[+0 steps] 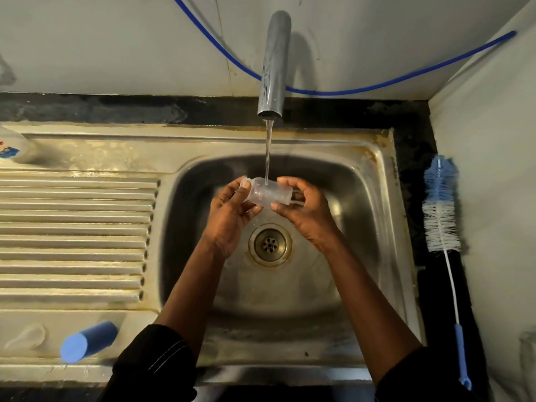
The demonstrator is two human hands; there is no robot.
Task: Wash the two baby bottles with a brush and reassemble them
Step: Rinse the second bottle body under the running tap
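Centrally, a clear baby bottle (265,194) lies sideways between the two hands, directly under the water stream (268,152) falling from the tap (274,65). Left hand (229,213): fingers and thumb curled round the bottle's left end. Right hand (307,213): thumb and fingers pinching its right end. Both hands hang above the drain (269,245), apart from every wall of the sink basin (362,192), with open room on all sides and below. Well to the right of the right hand, past the sink rim, the bottle brush (442,210) lies on the dark surface (412,169), just beside the wall. Well to the left of the left hand and nearer the person, a blue cylinder (88,340) lies on its side on the drainboard (72,227).
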